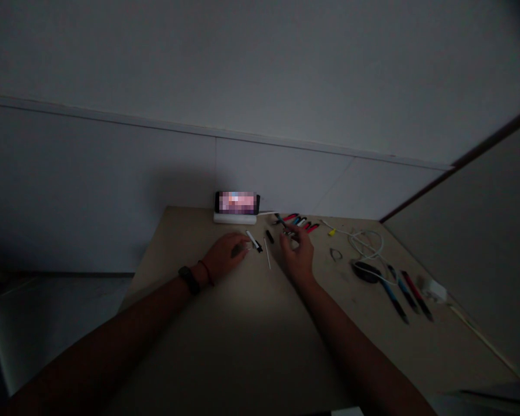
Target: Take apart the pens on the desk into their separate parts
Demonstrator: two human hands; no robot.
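My left hand [226,254] rests on the beige table [242,323], fingers curled round a white and black pen barrel [253,241] that sticks out toward the right. My right hand [298,251] hovers close by, fingers pinched on a small pale part [288,233] I cannot make out. Between the hands lie a thin white refill [267,253] and a short black cap [269,236]. A black band and a red cord circle my left wrist.
A phone [237,203] stands on a white stand at the table's far edge. Several coloured pens [301,221] lie behind my right hand. To the right are a white cable coil [366,242], a dark oval object [364,271], three more pens [405,292] and a white charger [434,289].
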